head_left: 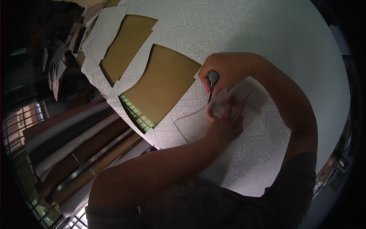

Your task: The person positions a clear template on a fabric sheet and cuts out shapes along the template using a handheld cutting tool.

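Observation:
My right hand is closed round a tool with a rounded grey end and a thin dark shaft, whose tip points down at the white patterned cloth. Just below it, my left hand lies with fingers spread on a clear, see-through sheet. The outline of that sheet is hard to make out. A thin grey line or cord runs over the cloth from near the tool tip toward my left forearm. To the left of my right hand lies a brown curved-edge piece.
A second brown piece lies farther up and left, beside white paper. Several long rolls of material stand beyond the table's left edge. Papers or scraps hang at the upper left.

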{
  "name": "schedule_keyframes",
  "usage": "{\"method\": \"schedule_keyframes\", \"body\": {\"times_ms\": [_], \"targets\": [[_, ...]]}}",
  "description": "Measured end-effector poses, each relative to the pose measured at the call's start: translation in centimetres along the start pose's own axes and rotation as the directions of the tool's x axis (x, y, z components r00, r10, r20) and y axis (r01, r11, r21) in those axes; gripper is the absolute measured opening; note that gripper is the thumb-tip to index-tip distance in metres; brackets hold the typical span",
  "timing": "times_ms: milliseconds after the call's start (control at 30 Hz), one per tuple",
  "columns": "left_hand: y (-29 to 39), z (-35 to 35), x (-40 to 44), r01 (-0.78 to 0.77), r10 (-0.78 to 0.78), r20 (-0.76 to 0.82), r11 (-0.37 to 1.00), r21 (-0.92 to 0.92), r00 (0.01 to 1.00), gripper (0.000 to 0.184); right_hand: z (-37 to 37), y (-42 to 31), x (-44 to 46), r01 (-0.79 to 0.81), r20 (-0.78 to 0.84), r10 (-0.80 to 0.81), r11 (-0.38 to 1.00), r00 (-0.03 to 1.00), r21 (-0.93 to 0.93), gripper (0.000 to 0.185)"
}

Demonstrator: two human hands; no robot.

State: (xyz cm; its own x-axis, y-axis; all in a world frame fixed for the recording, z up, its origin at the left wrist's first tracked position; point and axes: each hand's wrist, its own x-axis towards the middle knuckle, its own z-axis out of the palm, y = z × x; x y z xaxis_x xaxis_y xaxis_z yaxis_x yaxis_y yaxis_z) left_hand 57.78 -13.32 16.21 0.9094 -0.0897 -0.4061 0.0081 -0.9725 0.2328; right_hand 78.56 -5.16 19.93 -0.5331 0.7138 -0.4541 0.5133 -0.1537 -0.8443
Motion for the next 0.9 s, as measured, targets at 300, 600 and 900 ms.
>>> {"method": "schedule_keyframes", "body": {"times_ms": [300, 600, 900], "targets": [[1.1, 2.9, 3.9, 0.098, -0.083, 0.197, 0.993, -0.07, 0.977, 0.056, 7.7, -1.9, 0.3, -0.168, -0.162, 0.242, 0.914, 0.957, 0.37, 0.013], [-0.4, 4.4, 3.3, 0.151, -0.167, -0.209, 0.984, -0.092, 0.963, 0.056, 11.4, -6.1, 3.3, 0.211, -0.503, -0.191, 0.977, 0.843, -0.018, 0.013], [-0.8, -3.7, -0.4, -0.077, 0.048, 0.17, 0.983, 0.166, 0.984, 0.079, 24.9, -6.2, -8.7, 0.489, -0.832, 0.478, 0.817, -0.28, 0.305, 0.024]]}}
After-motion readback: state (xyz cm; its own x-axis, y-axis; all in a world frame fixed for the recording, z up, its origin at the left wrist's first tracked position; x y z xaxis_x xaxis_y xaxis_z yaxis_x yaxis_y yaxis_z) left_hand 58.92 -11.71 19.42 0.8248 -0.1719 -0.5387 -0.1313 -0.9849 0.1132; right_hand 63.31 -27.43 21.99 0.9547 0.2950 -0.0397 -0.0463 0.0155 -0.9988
